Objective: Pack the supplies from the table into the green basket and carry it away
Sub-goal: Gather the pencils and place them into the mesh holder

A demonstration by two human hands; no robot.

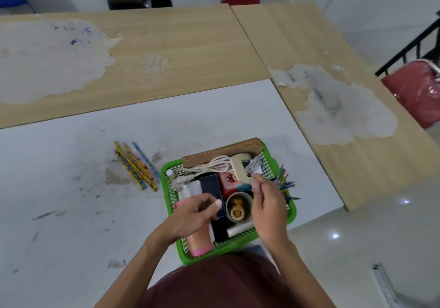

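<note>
Nearest us is a dark maroon shirt (221,284). Just beyond it, our left hand (190,214) hovers with curled fingers over a pink plastic bottle (198,241) and a dark blue flat box (210,188); we cannot tell whether it grips either. Our right hand (269,203) clasps a fanned bunch of sharpened coloured pencils (285,185) whose tips cross the right rim of the green plastic mesh basket (164,179). The basket sits at the near right corner of a scuffed white table (71,188), packed with a clear tape roll (239,206), white coiled cables (214,164) and brown paper envelopes (221,150). Left of it, loose patterned pencils (135,164) lie on the white top. Beyond stand two wood-grain tables (178,45) with peeled grey patches. To the right we see glossy white floor tiles (357,248), a red plastic-wrapped chair (419,93) and a black railing (409,48).
</note>
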